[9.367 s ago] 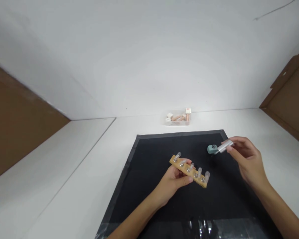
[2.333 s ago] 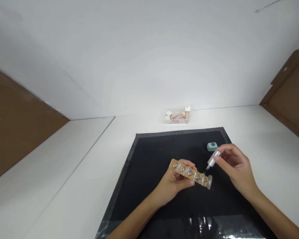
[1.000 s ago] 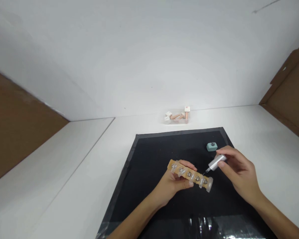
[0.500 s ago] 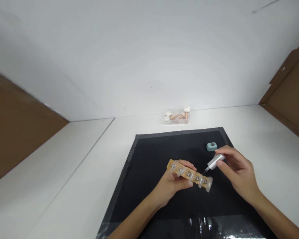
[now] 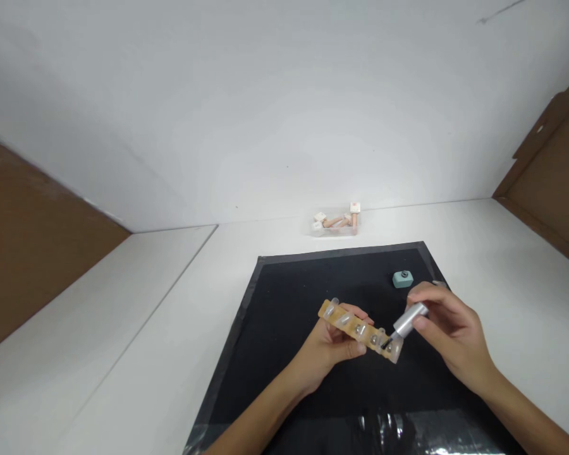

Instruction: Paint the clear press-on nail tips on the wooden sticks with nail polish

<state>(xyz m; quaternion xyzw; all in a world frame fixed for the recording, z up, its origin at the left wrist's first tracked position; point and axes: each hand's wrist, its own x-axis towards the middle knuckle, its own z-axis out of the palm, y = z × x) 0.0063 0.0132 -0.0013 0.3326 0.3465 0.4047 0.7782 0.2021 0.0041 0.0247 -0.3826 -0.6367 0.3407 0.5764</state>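
My left hand (image 5: 325, 354) is closed around a tan nail tip stand (image 5: 340, 321), a strip with round metal spots and several clear false nail tips (image 5: 395, 351) along it. The strip slopes down to the right. My right hand (image 5: 455, 335) pinches the silver cap of a nail polish brush (image 5: 410, 320). Its dark bristles point down and left, at a nail tip near the strip's right end; whether they touch it I cannot tell. Beyond my right hand stands an uncapped teal polish bottle (image 5: 403, 279) with a dark round neck.
Under my hands lies a black mat (image 5: 284, 297) with taped edges, on a white table (image 5: 171, 316). A clear tray (image 5: 334, 232) with several white-topped, peach-stemmed pieces stands behind the mat. White wall (image 5: 284, 126) rises at the back; brown panels (image 5: 38, 234) flank both sides.
My right hand has brought the brush down and left onto or over the right end of the strip. The strip has turned slightly in my left hand. The bottle has not moved.
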